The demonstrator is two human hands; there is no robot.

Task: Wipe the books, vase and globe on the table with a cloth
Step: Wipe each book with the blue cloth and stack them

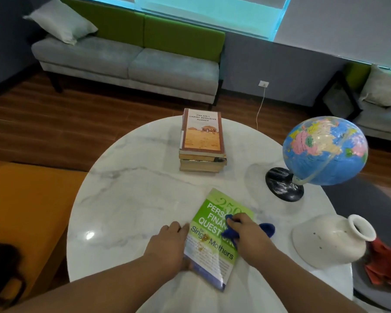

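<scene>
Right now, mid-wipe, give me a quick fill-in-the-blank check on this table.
1. The right hand grips a ___ cloth on the green book.
2. The globe stands on a ___ base.
3. The other books sit in a ___ on the far side of the table.
4. The top book reads The No. 1 Ladies ___ Agency.

Missing words: blue; black; stack; Detective.

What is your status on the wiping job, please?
Left hand steadies the green book by its edge. Right hand holds the cloth on its cover. Book stack, globe and vase stand apart. Nothing in the way.
</scene>
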